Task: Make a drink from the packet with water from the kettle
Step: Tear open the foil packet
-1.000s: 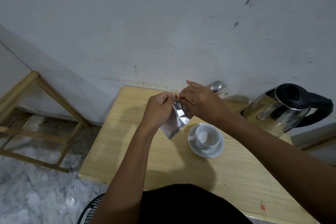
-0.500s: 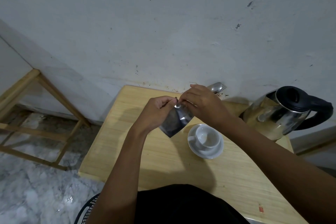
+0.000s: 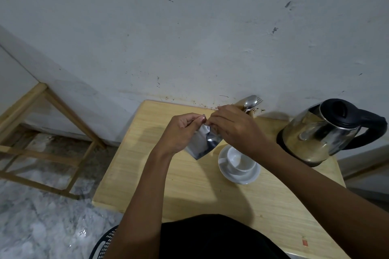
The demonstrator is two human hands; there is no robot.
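A small silver foil packet [image 3: 202,143] hangs above the wooden table [image 3: 189,185], pinched at its top edge by both hands. My left hand [image 3: 181,130] grips the top left corner and my right hand [image 3: 233,128] grips the top right, fingertips touching. Just right of the packet stands a white cup [image 3: 240,159] on a white saucer [image 3: 242,175]; the cup looks empty. A steel kettle [image 3: 315,134] with a black lid and handle stands at the table's right rear on its base.
A spoon and fork [image 3: 251,102] stick up from a holder against the wall behind my right hand. A wooden frame [image 3: 42,128] stands on the marble floor to the left. A black perforated basket edge [image 3: 105,244] shows at the bottom.
Both hands stay on the packet's top edge; they shifted slightly and the packet twisted a little. The cup and kettle have not moved.
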